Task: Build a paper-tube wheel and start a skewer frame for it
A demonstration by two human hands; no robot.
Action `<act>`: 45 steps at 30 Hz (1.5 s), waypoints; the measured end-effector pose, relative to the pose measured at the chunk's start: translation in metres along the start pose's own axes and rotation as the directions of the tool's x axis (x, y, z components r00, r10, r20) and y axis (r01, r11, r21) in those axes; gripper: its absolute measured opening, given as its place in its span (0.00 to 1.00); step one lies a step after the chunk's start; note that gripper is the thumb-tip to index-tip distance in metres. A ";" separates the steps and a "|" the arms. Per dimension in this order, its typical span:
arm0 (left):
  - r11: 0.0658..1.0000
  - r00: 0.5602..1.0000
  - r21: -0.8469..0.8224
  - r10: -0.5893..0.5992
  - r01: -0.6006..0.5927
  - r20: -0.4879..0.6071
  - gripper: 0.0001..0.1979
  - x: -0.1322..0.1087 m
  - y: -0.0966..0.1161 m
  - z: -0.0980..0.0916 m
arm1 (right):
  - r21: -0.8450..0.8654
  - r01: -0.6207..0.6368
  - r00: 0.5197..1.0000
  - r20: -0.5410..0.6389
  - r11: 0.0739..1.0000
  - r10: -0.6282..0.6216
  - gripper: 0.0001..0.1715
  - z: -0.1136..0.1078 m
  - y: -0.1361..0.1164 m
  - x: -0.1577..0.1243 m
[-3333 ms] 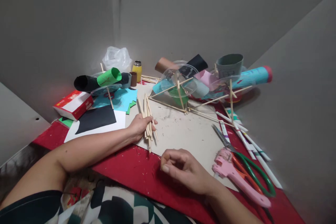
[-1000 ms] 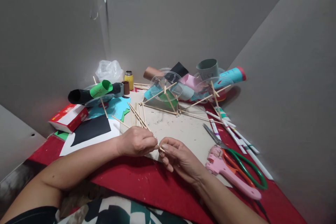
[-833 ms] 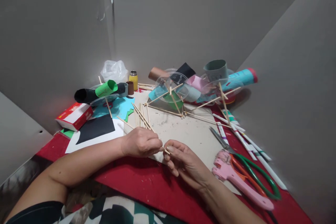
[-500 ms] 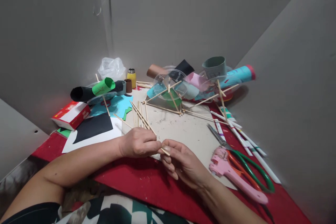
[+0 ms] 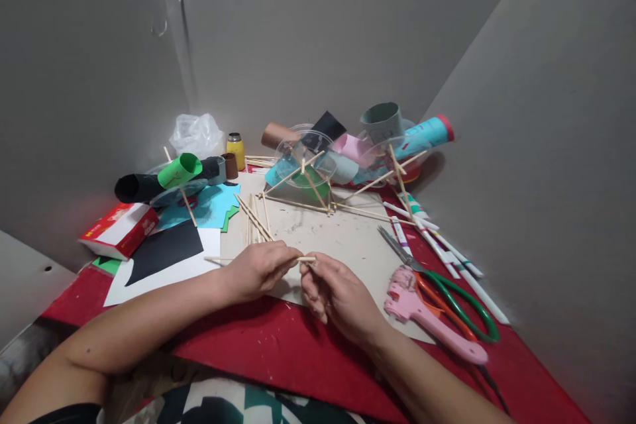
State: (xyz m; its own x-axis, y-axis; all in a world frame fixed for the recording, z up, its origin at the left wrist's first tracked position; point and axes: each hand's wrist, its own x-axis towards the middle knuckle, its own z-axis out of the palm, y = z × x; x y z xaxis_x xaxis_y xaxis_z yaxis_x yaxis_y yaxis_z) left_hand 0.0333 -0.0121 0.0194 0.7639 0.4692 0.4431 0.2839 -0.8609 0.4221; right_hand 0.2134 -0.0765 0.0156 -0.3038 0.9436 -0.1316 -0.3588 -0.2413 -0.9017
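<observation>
My left hand (image 5: 258, 267) and my right hand (image 5: 332, 293) meet over the front edge of a beige cardboard sheet (image 5: 342, 242). Both pinch one thin wooden stick (image 5: 304, 259) that lies level; its left end pokes out past my left wrist. Just behind my left hand lies a loose bundle of wooden sticks (image 5: 252, 218). Further back stands a stick frame (image 5: 308, 189) glued into triangles, running into clear plastic cups.
Green-handled scissors (image 5: 447, 291) and a pink glue gun (image 5: 427, 315) lie to the right, with white glue sticks (image 5: 447, 255) beyond. Black paper (image 5: 163, 248), a red box (image 5: 119, 230), paper rolls and a yellow bottle (image 5: 235, 148) crowd the left and back. Grey walls close in.
My left hand left the bundle and came toward my right hand with a stick. Both hands now pinch it, and it has turned from slanted to level.
</observation>
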 end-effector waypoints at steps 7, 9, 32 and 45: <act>0.981 0.996 -0.174 -0.088 0.091 0.022 0.16 0.001 0.011 -0.010 | -0.429 0.170 0.982 0.003 0.887 -0.187 0.21 0.001 0.002 -0.004; 0.962 0.985 -0.227 -0.131 0.153 0.110 0.16 0.002 0.013 -0.014 | -0.493 0.193 0.975 0.001 0.848 -0.221 0.23 -0.001 0.003 -0.003; 0.547 0.798 -0.708 -0.602 0.447 0.038 0.16 0.017 0.005 -0.007 | -0.607 0.795 0.550 0.717 0.005 -0.429 0.16 0.018 0.023 -0.018; 0.332 0.641 -0.805 -0.764 0.492 0.076 0.09 0.018 -0.043 -0.063 | -0.578 0.803 0.595 0.790 0.145 -0.149 0.18 0.022 0.031 -0.019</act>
State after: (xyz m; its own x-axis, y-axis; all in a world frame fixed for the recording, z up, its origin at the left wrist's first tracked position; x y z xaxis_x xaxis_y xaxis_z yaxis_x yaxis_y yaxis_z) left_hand -0.0015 0.0455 0.0588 0.3167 0.9433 -0.0989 0.0040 0.1029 0.9947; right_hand 0.1881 -0.1069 -0.0011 -0.8242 0.4183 0.3818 0.2136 0.8539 -0.4746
